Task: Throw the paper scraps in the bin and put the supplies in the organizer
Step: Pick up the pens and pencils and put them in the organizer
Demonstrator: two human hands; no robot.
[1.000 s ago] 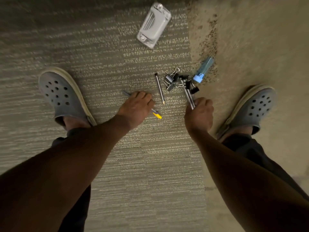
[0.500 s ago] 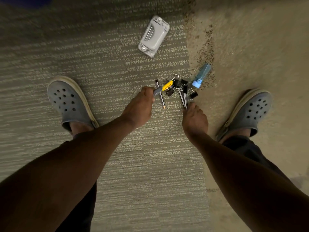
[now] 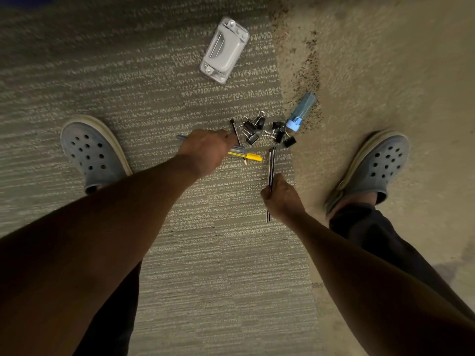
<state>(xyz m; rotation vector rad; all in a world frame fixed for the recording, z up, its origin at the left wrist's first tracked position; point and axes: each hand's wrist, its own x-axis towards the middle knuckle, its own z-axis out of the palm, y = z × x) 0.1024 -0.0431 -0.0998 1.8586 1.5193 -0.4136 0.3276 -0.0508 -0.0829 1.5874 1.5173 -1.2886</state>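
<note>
My left hand grips a pen with a yellow cap, which sticks out to the right just above the carpet. A dark pencil lies on the floor right beside that hand's fingers. My right hand holds two dark pencils that point up toward a heap of black binder clips. A blue glue stick lies just right of the clips. A grey stapler rests farther away on the carpet.
My two feet in grey clogs, the left clog and the right clog, stand either side of the supplies. The striped carpet meets a plain tan floor on the right, with dark crumbs along the seam. No bin or organizer is in view.
My left hand swung the yellow-capped pen down and right, away from the clips. My right hand drew back toward me with the two pencils.
</note>
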